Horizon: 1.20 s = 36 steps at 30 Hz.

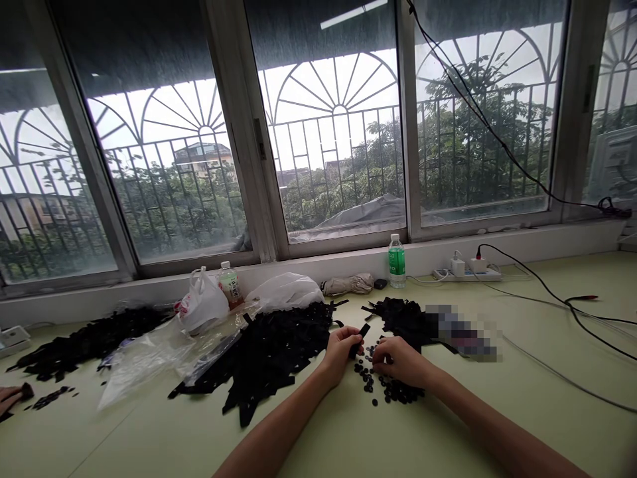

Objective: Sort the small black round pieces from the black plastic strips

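My left hand is closed around a short black fabric strip, whose end sticks up past the fingertips. Just to its right, my right hand is bent over small round black discs, fingers curled together; whatever they pinch is hidden. More discs lie in a heap beneath and in front of that hand. A large pile of black strips spreads to the left of my left hand. Behind my right hand lies another black pile.
Plastic bags and a drink bottle stand behind the large pile. A green-labelled bottle is near the wall. Cables and a power strip lie right. Another person's hand shows far left, near more black strips.
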### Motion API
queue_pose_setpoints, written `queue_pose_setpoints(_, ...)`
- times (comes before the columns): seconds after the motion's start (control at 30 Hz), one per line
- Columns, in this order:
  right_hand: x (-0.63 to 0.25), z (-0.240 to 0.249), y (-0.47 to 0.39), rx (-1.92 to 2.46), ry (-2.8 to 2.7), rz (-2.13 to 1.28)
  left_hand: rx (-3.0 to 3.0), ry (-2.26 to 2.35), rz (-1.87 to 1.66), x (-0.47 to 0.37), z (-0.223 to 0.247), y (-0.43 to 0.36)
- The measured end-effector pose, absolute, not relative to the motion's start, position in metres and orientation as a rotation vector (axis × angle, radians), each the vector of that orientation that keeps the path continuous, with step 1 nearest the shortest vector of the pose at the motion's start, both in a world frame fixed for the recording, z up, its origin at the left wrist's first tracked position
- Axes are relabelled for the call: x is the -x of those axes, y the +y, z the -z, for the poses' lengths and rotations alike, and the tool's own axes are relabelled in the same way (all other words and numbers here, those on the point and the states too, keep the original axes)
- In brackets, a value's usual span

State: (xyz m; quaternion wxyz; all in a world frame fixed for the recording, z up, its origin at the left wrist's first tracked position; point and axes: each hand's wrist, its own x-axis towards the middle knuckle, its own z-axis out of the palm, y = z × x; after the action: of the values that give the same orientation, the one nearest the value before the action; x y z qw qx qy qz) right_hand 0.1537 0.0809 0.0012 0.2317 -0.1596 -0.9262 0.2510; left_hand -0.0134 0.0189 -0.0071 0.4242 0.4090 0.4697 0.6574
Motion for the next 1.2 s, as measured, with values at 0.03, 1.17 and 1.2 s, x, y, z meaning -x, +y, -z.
queue_pose_setpoints(0.03,-0.1537,-0.0017,0.0809,0.451,-2.554,-0.685,-1.021,1.173,-1.643,0.0135,0.0071,0.0190)
queue_pose_setpoints(1.17,-0.1525,-0.0012,0.0796,0.502,-2.644,-0.638,-1.033,1.176,-1.610,0.0117,0.0054,0.0160)
queue_pose_setpoints(1.2,-0.1527,-0.0012,0.0795,0.501,-2.648,-0.649,-1.032,1.178,-1.610,0.0113,0.0048,0.0157)
